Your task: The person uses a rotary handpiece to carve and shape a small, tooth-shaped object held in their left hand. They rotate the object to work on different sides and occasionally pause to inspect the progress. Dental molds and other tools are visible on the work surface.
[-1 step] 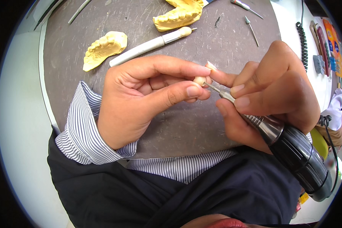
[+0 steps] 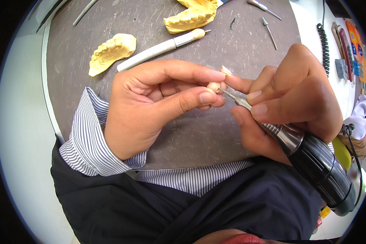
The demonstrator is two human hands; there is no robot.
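Between the thumb and fingers of my left hand (image 2: 146,97) is a small cream dental crown (image 2: 214,86). My right hand (image 2: 293,97) is closed around a rotary handpiece (image 2: 319,166) with a black ribbed body and a silver nose. The handpiece's thin metal bur (image 2: 227,93) points up and left, its tip at the crown. My right fingertip touches the left fingers just beyond the crown. Part of the crown is hidden by my left fingers.
Beyond my left hand lie a yellow plaster tooth model (image 2: 112,55), a white pen-like tool (image 2: 158,49) and a larger plaster model (image 2: 191,18). A pointed grey bur (image 2: 269,32) and another thin tool (image 2: 264,9) rest at far right. A coiled black cord (image 2: 324,49) hangs beside the table (image 2: 191,146).
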